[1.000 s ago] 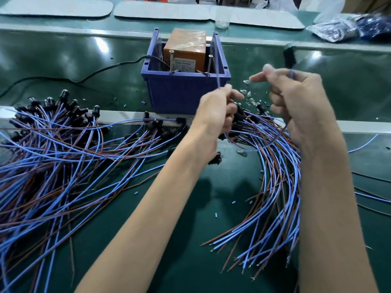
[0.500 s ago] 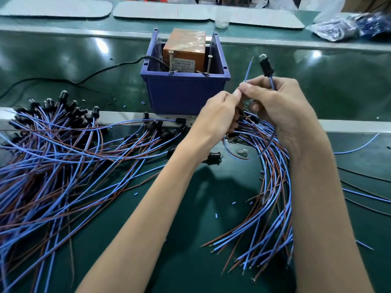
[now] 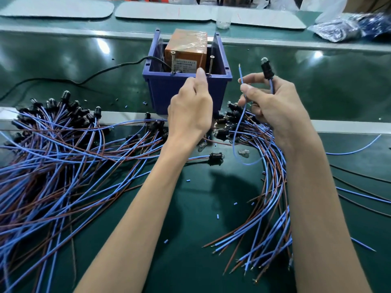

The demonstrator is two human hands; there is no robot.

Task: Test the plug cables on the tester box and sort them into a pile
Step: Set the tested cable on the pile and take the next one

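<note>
**Dark green bench mat** (image 3: 190,218): work surface, runs L to R under everything.

**Large heap of blue and brown plug cables** (image 3: 53,157): fills the L side, black sockets fanned toward the far edge. Tested or untested, I can't tell.

**Smaller curved bundle of the same cables** (image 3: 268,187): lies under my R forearm, stripped ends pointing back toward me.

**Blue plastic bin** (image 3: 186,94): centre, just beyond my hands. It holds the orange film-wrapped tester box (image 3: 186,46), w/ two upright metal screws (image 3: 173,63) at the front, prob. the contact posts.

**My left hand** (image 3: 190,115): up in front of the bin. Thumb and forefinger are pinched on the thin brown lead (image 3: 202,60), which rises toward the R-side screw. Can't tell if its tip touches.

**My right hand** (image 3: 275,102): just R of the bin.
- Fingers are curled round the black socket w/ clear bulb (image 3: 267,69), held upright.
- Thumb and forefinger clamp the blue lead (image 3: 241,81).
- The lead's bare tip stands up, apart from the bin.

**Step in hand (my reading):** one cable is off the bench, its two leads split between my hands for lining up to the posts. The blue tip isn't on a post yet.

**Next move calls for:** each bare tip on a separate post at the same time, w/ the bulb kept in view. Then the cable goes onto the proper pile.
</note>
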